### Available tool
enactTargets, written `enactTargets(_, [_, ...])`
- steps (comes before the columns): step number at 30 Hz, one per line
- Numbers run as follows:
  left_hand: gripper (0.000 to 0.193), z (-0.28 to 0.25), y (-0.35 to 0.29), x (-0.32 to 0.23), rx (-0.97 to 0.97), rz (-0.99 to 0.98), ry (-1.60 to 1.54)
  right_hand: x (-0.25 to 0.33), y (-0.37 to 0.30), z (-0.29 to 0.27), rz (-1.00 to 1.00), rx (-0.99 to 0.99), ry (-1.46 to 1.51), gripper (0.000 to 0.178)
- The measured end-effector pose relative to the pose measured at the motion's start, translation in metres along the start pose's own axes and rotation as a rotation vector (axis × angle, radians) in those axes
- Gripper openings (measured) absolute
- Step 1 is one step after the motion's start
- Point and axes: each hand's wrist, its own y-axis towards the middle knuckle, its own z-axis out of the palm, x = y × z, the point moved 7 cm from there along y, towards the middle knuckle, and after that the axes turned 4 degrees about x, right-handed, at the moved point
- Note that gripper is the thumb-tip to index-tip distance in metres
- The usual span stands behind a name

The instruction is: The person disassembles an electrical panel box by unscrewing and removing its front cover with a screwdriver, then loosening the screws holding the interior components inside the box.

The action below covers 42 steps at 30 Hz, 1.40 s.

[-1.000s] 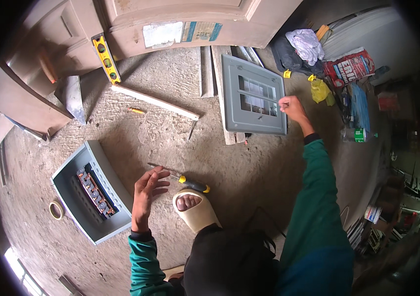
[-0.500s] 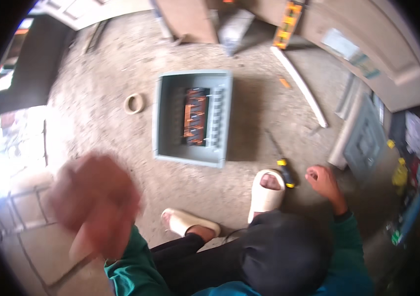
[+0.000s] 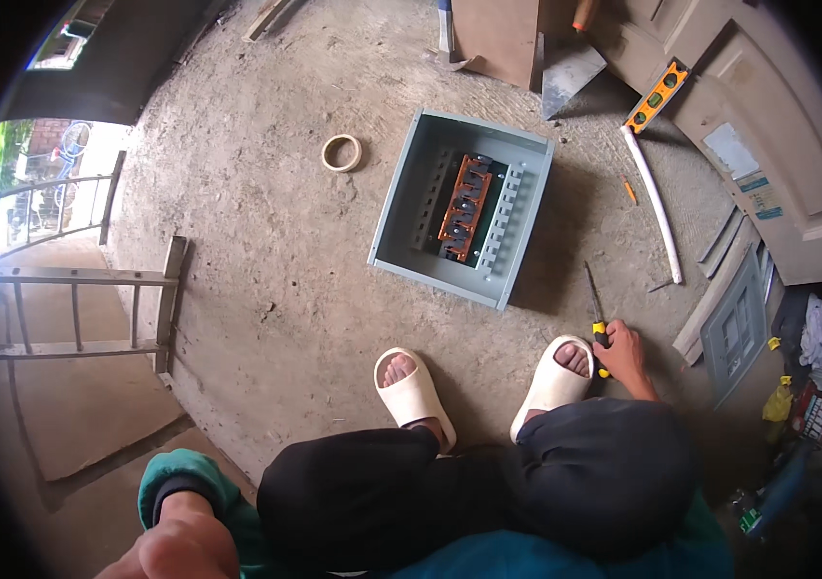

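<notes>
At the floor by my right sandal, my right hand (image 3: 623, 357) closes round the yellow-and-black handle of a screwdriver (image 3: 598, 309), whose long shaft points away from me. My left hand (image 3: 184, 545) is raised near the lower left edge, below its green sleeve; the frame cuts off its fingers. Beyond my feet lies a grey metal electrical panel box (image 3: 392, 222), its open side up. Inside it sits an orange-and-black busbar assembly (image 3: 466, 207) beside a notched metal strip. Neither hand touches the box.
A tape roll (image 3: 342, 153) lies left of the box. To the right are a white pipe (image 3: 657, 207), an orange spirit level (image 3: 657, 96), an orange pencil-like stick (image 3: 630, 190) and a grey panel cover (image 3: 734, 323). A ladder (image 3: 73, 275) stands at left, doors (image 3: 768, 125) at right.
My right hand has moved down and left onto the screwdriver. My left hand has drawn back to the lower edge. The view has shifted, so the box appears farther right and tilted.
</notes>
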Motion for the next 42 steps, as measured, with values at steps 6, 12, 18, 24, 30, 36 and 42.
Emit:
enactTargets(6, [0.02,-0.035,0.005,0.064,0.096,0.168,-0.047,-0.004,-0.015,-0.042,-0.081,-0.262,0.361,0.024])
enactTargets(12, [0.053,-0.107,0.043,0.34,-0.199,-0.375,0.502,0.034,-0.035,-0.096,0.066,-0.002,0.995,0.032])
enactTargets(18, [0.055,-0.091,0.01,0.526,-0.038,-0.687,0.68,0.113,-0.026,-0.155,0.001,0.156,0.863,0.055])
enactTargets(24, [0.025,-0.102,0.013,0.542,-0.112,-0.556,0.696,0.163,0.019,-0.14,0.004,0.452,0.879,0.035])
enactTargets(30, [0.028,-0.094,0.024,0.536,-0.067,-0.516,0.665,0.154,0.095,-0.044,-0.132,0.11,0.64,0.031])
enactTargets(36, [0.028,-0.087,0.017,0.527,-0.046,-0.481,0.787,0.189,0.1,-0.003,-0.087,-0.195,0.396,0.037])
enactTargets(42, [0.036,-0.047,-0.018,0.508,-0.145,-0.473,0.634,0.191,0.093,-0.04,-0.152,-0.373,0.218,0.022])
